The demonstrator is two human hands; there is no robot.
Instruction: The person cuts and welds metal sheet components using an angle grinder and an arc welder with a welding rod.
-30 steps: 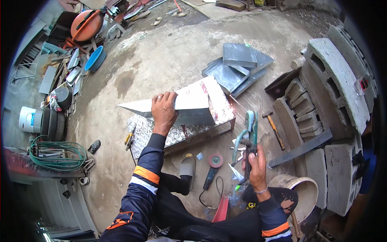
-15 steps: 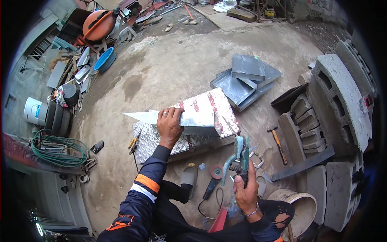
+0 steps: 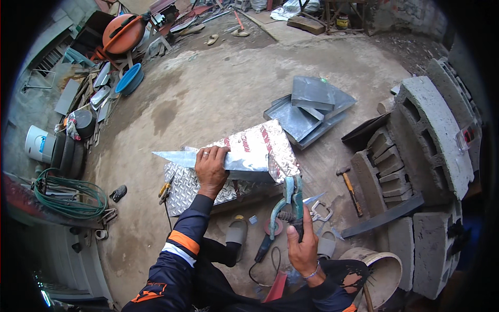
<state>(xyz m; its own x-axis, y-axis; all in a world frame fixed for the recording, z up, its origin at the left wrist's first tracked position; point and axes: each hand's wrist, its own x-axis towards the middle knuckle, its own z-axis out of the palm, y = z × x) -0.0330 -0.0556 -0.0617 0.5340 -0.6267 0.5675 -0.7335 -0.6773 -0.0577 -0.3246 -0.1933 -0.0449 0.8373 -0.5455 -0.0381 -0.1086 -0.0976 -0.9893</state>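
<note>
My left hand (image 3: pixel 211 170) is closed over the top of a bent, shiny sheet-metal piece (image 3: pixel 248 161) with a long pointed end at the left. The piece stands on a silvery checkered plate (image 3: pixel 182 188) whose raised rear part bears red markings. In my right hand (image 3: pixel 303 245) is a teal welding electrode holder (image 3: pixel 298 202), gripped by its dark handle. Its jaws point up near the front right corner of the plate. A rod in the jaws is hard to make out. A yellow-handled clamp (image 3: pixel 166 190) with a black cable sits at the plate's left edge.
Galvanized metal boxes (image 3: pixel 314 93) lie stacked beyond the plate. To the right are a hammer (image 3: pixel 350 190), a C-clamp (image 3: pixel 322 211), a flat metal strip (image 3: pixel 383 215) and concrete blocks (image 3: pixel 431 130). An angle grinder (image 3: pixel 266 247) and a bucket (image 3: pixel 382 265) are close to my legs.
The whole view has shifted slightly. My right hand with the electrode holder has moved a little left, toward the plate's right end. My left hand keeps its grip on the sheet-metal piece.
</note>
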